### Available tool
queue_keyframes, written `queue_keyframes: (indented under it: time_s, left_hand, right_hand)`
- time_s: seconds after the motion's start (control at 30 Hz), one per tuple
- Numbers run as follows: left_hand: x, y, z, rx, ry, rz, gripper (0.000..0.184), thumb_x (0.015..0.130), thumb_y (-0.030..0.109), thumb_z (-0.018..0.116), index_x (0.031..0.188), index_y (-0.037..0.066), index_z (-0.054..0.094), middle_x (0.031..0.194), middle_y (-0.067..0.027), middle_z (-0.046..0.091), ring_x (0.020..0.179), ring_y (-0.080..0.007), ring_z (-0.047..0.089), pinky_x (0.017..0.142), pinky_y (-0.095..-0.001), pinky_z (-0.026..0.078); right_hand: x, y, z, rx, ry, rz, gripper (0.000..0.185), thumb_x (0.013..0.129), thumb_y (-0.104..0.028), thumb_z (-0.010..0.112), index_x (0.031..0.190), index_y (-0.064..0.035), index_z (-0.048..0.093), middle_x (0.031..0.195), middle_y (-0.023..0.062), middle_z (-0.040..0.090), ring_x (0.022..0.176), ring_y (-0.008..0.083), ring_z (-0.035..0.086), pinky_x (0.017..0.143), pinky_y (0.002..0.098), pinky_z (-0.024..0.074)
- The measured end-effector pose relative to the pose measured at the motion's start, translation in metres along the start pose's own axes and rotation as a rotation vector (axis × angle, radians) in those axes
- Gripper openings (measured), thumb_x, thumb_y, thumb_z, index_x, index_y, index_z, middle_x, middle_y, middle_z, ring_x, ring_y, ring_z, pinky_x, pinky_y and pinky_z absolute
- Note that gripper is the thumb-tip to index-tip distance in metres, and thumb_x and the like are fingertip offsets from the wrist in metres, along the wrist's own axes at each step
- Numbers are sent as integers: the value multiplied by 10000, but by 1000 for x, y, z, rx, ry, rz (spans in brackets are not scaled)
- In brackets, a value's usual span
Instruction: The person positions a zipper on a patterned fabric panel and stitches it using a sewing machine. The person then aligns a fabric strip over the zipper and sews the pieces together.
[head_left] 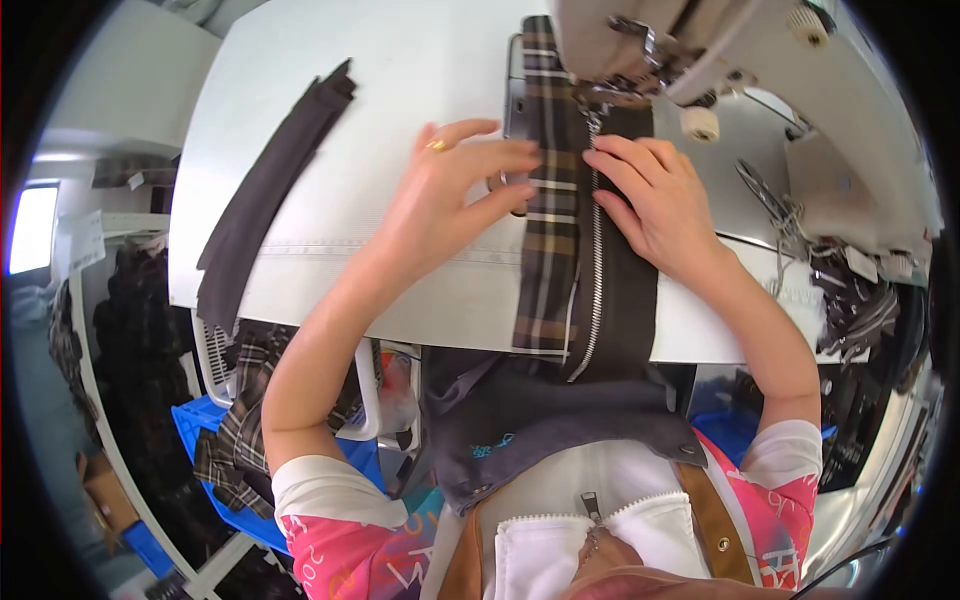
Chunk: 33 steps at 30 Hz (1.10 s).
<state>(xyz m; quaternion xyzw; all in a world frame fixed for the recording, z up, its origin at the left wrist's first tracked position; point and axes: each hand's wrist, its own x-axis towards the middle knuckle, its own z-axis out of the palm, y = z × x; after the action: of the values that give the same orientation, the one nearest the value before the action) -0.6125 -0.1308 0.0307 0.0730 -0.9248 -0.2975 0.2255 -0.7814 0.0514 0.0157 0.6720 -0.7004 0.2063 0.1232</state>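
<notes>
Nearest, on the person's front below the left grip (455,185) and the right grip (655,200), is a dark apron (560,425). Down and left of the left grip, below the edge of the worktop (430,300), checked cloth (250,410) lies in a blue crate (195,412). Between the grips, a checked strip (547,270) lies beside a black cloth (632,300), with a metal zip (598,255) running along the cloth. The left grip is fairly wide, its fingertips at the strip's left edge; whether they touch it I cannot tell. The right grip is narrower, thumb and fingers slightly apart, fingertips resting at the zip and black cloth. Well left of the left grip lies a loose dark strip (265,190). Just beyond that grip, a phone-like slab (516,90) sits beside the checked strip. Beyond the right grip, a sewing machine (720,60) stands over the zip's far end
</notes>
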Motion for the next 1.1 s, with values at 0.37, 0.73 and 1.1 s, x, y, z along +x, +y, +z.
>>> queue_keyframes:
  time_s: [0.37, 0.73, 1.1]
  left_hand:
    - [-50, -129, -109, 118, 455, -554, 168, 872, 172, 658, 882, 7, 683, 832, -24, 672, 772, -135, 584, 722, -241, 435]
    - [-101, 33, -25, 209, -93, -153, 177, 820, 55, 652, 989, 40, 700, 1137, -106, 658, 1189, -317, 532, 953, -412, 430]
    - [-108, 39, -35, 703, -613, 209, 597, 716, -38, 557, 1290, 124, 532, 1441, -120, 416, 1335, -282, 394, 1014, -528, 359]
  right_hand:
    - [-1, -1, -1, 14, -16, 7, 346, 794, -177, 683, 1117, -86, 600, 1181, 11, 560, 1002, 238, 512, 822, 358, 435]
    - [-3, 3, 6, 4, 68, -16, 273, 805, -213, 676, 1054, -103, 649, 1106, -1, 608, 958, 211, 543, 774, 341, 473]
    - [-6, 4, 12, -74, 126, -30, 240, 801, -260, 688, 1001, -128, 677, 1058, -30, 625, 926, 163, 553, 741, 306, 486]
